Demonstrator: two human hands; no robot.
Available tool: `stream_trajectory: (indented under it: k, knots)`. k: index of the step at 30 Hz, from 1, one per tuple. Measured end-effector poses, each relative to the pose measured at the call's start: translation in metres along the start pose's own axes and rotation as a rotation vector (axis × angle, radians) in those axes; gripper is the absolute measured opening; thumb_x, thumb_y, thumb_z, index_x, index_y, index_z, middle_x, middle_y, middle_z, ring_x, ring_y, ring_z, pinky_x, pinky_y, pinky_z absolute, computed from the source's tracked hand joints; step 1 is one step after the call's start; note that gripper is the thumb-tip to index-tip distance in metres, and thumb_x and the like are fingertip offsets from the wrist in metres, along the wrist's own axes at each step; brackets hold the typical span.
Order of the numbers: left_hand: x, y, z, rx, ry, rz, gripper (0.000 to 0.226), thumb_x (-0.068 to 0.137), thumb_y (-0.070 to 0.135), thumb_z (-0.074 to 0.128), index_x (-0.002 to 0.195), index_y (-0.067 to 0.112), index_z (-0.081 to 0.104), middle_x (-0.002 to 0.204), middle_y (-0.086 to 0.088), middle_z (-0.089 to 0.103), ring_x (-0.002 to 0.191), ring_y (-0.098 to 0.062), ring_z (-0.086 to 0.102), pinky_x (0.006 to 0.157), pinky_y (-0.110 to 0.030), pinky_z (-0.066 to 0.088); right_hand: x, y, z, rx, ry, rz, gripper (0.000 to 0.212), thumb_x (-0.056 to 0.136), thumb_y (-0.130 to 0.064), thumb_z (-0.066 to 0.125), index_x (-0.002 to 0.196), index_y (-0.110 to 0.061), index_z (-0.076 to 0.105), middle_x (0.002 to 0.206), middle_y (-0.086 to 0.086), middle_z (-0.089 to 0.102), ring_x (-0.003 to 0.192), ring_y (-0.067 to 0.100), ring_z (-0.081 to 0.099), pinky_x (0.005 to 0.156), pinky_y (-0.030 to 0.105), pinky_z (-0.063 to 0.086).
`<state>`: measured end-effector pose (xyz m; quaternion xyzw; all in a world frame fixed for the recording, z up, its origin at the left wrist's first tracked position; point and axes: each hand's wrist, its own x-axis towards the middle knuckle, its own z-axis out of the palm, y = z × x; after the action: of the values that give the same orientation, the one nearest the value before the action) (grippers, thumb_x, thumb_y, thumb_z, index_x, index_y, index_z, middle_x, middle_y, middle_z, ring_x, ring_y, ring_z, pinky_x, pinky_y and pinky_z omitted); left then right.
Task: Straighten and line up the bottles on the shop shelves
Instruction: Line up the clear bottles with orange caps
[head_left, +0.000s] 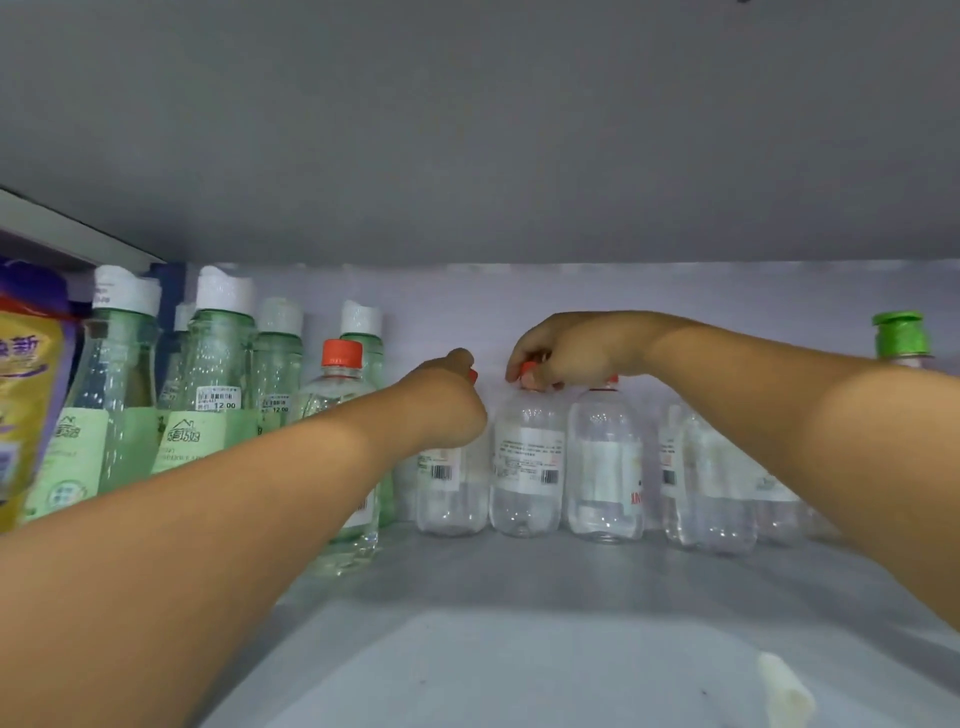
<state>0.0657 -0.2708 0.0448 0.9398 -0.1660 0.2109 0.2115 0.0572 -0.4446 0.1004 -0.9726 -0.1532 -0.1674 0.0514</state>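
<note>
Bottles (527, 467) stand along the shelf's (519, 623) back edge. Left hand (447, 400) and right hand (566, 351) each pinch a red cap; a sideways tug risks toppling close-packed neighbours, I judge.

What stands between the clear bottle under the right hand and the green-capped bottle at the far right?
In the head view, more clear bottles stand there, partly hidden behind the right forearm.

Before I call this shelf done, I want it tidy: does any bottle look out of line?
Yes. One orange-capped clear bottle stands well forward of the clear-bottle row at the back, beside the green bottles. The back row's labels also face different ways. The hands grip the caps of two back-row bottles: left hand, right hand.
</note>
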Motion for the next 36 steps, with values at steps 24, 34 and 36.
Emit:
stream_trajectory:
  k: [24,34,36]
  knots:
    - [0.012,-0.002,-0.002,-0.308,-0.074,-0.140,0.047,0.096,0.028,0.059,0.139,0.018,0.046,0.112,-0.005,0.057,0.107,-0.029,0.059,0.091,-0.047,0.059,0.009,0.004,0.013,-0.126,0.139,0.133,0.045,0.095,-0.060,0.055,0.102,-0.018,0.070,0.098,-0.003,0.068,0.086,0.016,0.063,0.079,0.032,0.052]
    - [0.010,-0.005,0.002,-0.410,-0.057,-0.166,0.040,0.094,0.035,0.059,0.129,0.017,0.051,0.114,-0.007,0.064,0.104,-0.028,0.064,0.089,-0.048,0.059,0.002,0.002,0.008,-0.049,0.102,0.077,0.039,0.093,-0.056,0.063,0.092,-0.019,0.074,0.090,-0.001,0.075,0.088,0.019,0.071,0.084,0.037,0.058]
    - [0.008,-0.005,0.000,-0.444,-0.080,-0.169,0.029,0.094,0.023,0.059,0.122,0.013,0.056,0.111,-0.011,0.066,0.103,-0.030,0.066,0.088,-0.050,0.060,-0.002,0.005,-0.001,0.008,0.004,0.111,0.034,0.095,-0.053,0.062,0.099,-0.021,0.073,0.096,-0.002,0.075,0.091,0.018,0.073,0.087,0.037,0.060]
